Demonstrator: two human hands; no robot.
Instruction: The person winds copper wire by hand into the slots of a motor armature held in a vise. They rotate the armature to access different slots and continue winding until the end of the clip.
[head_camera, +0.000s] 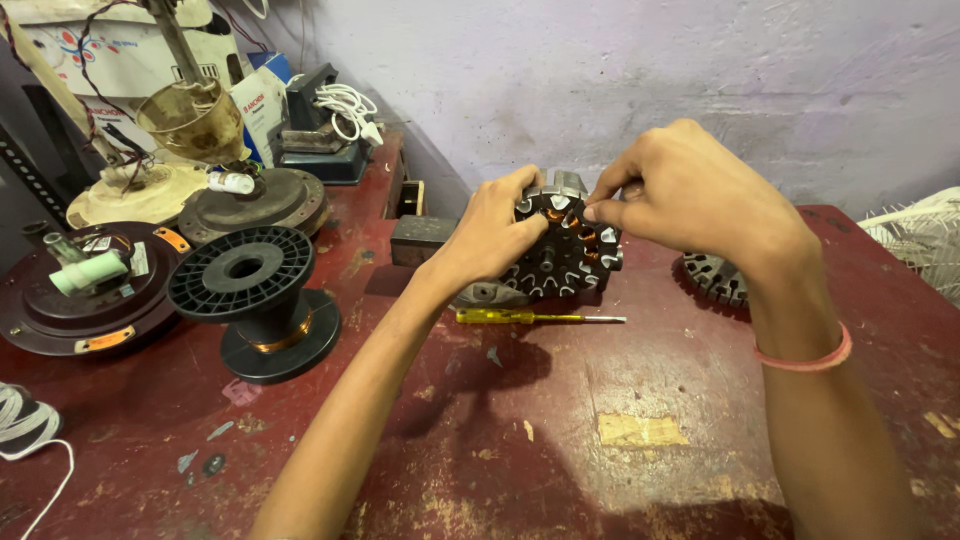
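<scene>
A round metal motor stator with slots and copper windings stands upright on its edge on the red table. My left hand grips its left rim. My right hand pinches at the upper right of its face, fingertips touching a slot. A pink band circles my right wrist. A yellow-handled screwdriver lies flat on the table just in front of the stator.
A black wire spool with copper wire stands at left. Beyond it are fan motor housings, a dark block and a second stator behind my right arm. A white fan grille sits at the right edge.
</scene>
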